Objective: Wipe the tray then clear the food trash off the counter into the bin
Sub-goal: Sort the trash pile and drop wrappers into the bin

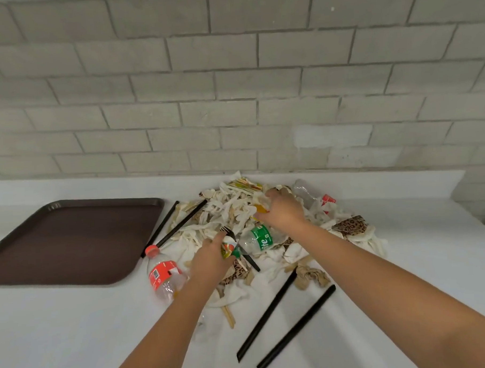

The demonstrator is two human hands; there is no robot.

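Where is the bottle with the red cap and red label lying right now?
In the head view, the red-capped bottle lies on its side on the white counter, at the left edge of the trash pile, between the brown tray and the left hand.

Grey brick wall [231,81] (pale patch)

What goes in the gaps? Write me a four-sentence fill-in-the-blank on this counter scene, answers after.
1. The brown tray lies to the ____ of the trash pile.
2. The bottle beside the left hand has a ____ cap.
3. The bottle between the hands has a ____ label.
4. The right hand rests on the ____.

Answers: left; red; green; trash pile
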